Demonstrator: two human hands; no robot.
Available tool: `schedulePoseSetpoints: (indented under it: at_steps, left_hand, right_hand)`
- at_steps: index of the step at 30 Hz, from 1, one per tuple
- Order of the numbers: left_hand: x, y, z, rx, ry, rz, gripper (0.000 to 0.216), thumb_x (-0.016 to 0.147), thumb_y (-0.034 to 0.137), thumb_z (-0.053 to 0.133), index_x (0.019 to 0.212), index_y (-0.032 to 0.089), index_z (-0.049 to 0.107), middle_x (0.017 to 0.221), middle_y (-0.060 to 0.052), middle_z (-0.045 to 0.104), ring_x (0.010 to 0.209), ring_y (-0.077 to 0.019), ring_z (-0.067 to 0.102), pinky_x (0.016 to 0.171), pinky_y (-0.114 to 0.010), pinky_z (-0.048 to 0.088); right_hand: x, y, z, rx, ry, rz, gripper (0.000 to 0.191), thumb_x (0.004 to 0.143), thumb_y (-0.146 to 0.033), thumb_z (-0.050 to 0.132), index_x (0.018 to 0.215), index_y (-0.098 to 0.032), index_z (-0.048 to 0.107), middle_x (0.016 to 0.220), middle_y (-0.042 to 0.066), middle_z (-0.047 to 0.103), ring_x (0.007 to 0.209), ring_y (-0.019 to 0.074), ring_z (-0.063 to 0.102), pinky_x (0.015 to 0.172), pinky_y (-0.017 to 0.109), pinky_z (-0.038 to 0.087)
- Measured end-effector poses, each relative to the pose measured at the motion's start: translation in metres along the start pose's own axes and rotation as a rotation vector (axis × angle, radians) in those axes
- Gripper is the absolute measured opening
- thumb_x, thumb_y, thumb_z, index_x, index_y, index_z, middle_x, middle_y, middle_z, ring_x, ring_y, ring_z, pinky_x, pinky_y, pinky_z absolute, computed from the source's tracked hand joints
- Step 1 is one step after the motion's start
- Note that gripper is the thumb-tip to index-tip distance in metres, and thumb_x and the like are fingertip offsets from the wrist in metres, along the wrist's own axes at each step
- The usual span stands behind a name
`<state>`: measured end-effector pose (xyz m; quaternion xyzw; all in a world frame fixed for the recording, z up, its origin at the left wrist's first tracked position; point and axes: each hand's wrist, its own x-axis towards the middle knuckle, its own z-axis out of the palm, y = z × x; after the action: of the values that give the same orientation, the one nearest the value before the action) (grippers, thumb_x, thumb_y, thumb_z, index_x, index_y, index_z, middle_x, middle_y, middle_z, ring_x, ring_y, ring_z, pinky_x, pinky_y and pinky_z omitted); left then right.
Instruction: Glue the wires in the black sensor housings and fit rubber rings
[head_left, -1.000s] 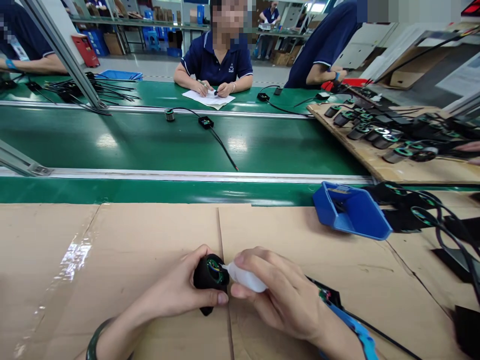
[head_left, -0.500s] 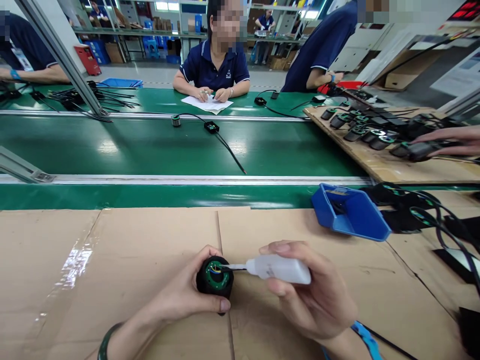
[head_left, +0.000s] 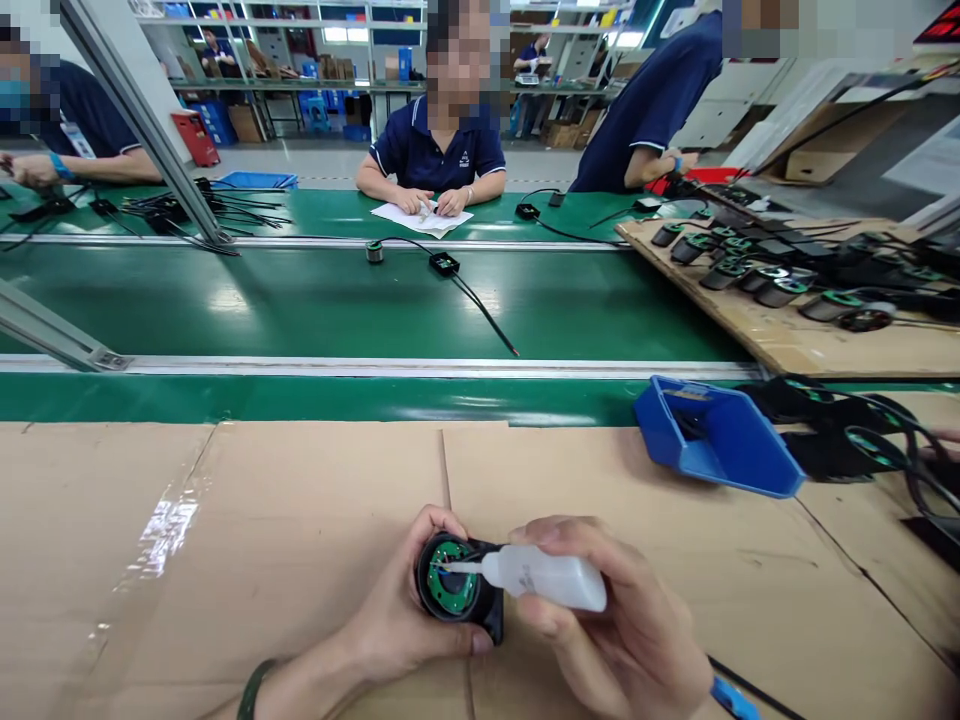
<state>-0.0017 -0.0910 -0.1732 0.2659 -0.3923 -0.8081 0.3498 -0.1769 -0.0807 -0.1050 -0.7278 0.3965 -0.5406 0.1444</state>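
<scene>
My left hand [head_left: 397, 620] is closed around a small round black housing [head_left: 454, 592] with a green circuit board inside, held just above the cardboard sheet [head_left: 225, 540]. My right hand [head_left: 622, 630] grips a small white squeeze bottle [head_left: 544, 578] lying sideways. Its thin nozzle points left and its tip touches the green board. A black cable [head_left: 757, 685] trails off to the right behind my right wrist, which wears a blue band.
A blue plastic bin [head_left: 716, 438] lies tipped at the right, beside a pile of black parts and cables [head_left: 847, 430]. The green conveyor belt [head_left: 300, 300] carries a cabled part [head_left: 444, 264]. A wooden board [head_left: 795, 340] holds several housings. Other people sit across the belt.
My hands have shifted slightly right and toward me with the housing. The bottle's nozzle now rests on the green board. A co-worker's hand at the far right board has withdrawn.
</scene>
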Motion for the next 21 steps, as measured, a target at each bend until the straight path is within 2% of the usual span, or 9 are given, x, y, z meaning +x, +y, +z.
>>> schedulePoseSetpoints:
  at_steps: [10,16,21]
  left_hand:
    - [0.000,-0.007,0.003,-0.073,-0.032,0.088,0.059,0.055,0.011,0.085,0.095,0.022,0.042,0.104,-0.002,0.047,0.087,-0.0148,0.045,0.071,-0.024,0.035]
    - [0.002,-0.008,0.003,-0.154,-0.076,0.101,0.058,0.057,0.006,0.082,0.095,0.022,0.041,0.105,-0.002,0.048,0.086,-0.0132,0.047,0.070,-0.023,0.035]
    - [0.001,-0.007,0.004,-0.149,-0.066,0.112,0.058,0.054,0.004,0.082,0.094,0.022,0.043,0.105,-0.002,0.048,0.090,-0.0145,0.049,0.074,-0.024,0.036]
  right_hand:
    - [-0.002,-0.007,0.002,-0.023,-0.106,-0.019,0.016,0.099,-0.026,0.052,0.112,-0.018,0.052,0.081,0.008,0.067,0.068,0.0199,0.069,0.055,0.026,0.059]
    - [-0.011,-0.002,0.000,-0.069,-0.170,-0.023,0.022,0.097,-0.026,0.055,0.116,-0.017,0.049,0.086,0.009,0.067,0.075,0.0203,0.070,0.061,0.025,0.060]
    - [-0.015,0.000,-0.002,-0.087,-0.185,-0.031,0.024,0.096,-0.029,0.058,0.116,-0.017,0.051,0.086,0.009,0.070,0.074,0.0201,0.071,0.062,0.023,0.060]
